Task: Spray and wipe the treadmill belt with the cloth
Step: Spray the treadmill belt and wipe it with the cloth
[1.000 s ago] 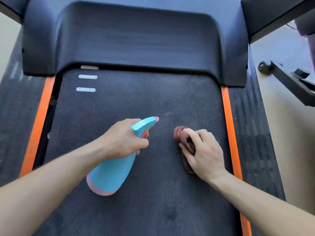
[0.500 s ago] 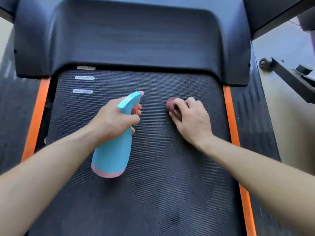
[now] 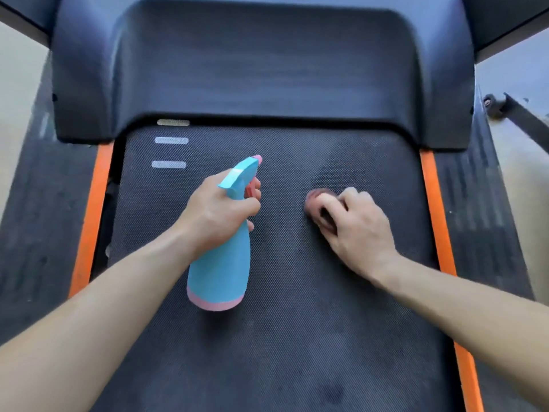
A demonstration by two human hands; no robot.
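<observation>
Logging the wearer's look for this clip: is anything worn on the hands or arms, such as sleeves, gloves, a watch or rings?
The left hand and right hand are bare: no gloves, and no rings, watch or wristband show. The left forearm and right forearm are bare too, with no sleeve in view up to the picture's edge.

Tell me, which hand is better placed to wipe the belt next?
The right hand: it holds the cloth against the belt. The left hand is occupied gripping the spray bottle.
</observation>
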